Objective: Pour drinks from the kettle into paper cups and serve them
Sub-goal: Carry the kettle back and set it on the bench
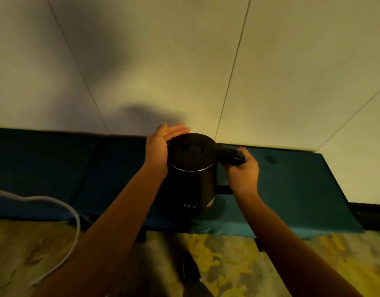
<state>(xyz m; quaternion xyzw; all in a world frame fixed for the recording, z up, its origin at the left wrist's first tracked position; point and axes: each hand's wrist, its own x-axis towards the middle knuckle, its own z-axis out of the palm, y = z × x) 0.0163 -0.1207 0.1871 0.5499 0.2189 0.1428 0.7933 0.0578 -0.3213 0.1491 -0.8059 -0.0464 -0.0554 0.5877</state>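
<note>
A: Kettle first, the black cylindrical electric kettle (193, 181) with a steel band under its lid. Who has it?

B: Right hand (242, 170) is curled shut round the black handle (231, 156), fingers wrapped at the top of the loop. Left hand (161, 146) is flat and spread wide, palm pressed to the side of the lid rim, fingers pointing away toward the wall. It holds nothing, just steadies.

A: Where does the kettle sit?

B: Upright on a dark teal cloth-covered ledge (296, 189) that runs along the foot of a pale panelled wall (184, 61). Lid (191, 150) is closed. Can't tell if the base has left the cloth; it looks seated.

A: Cups?

B: No paper cups in view. A white cable (56, 200) loops over the ledge at far left, well apart from the kettle. Patterned yellow and grey floor (227, 258) below.

A: Step?

B: I'd call it the pickup, very early. Nothing poured, nothing served, judging by the closed lid and missing cups.

A: Next move?

B: Probably lift straight up by the handle, keep it level, left palm off or supporting. Then carry it to wherever the cups are. Weight unknown, fill level is hidden, so a firm wrap matters. If it's hot, that bare palm on the rim is a risk.
</note>
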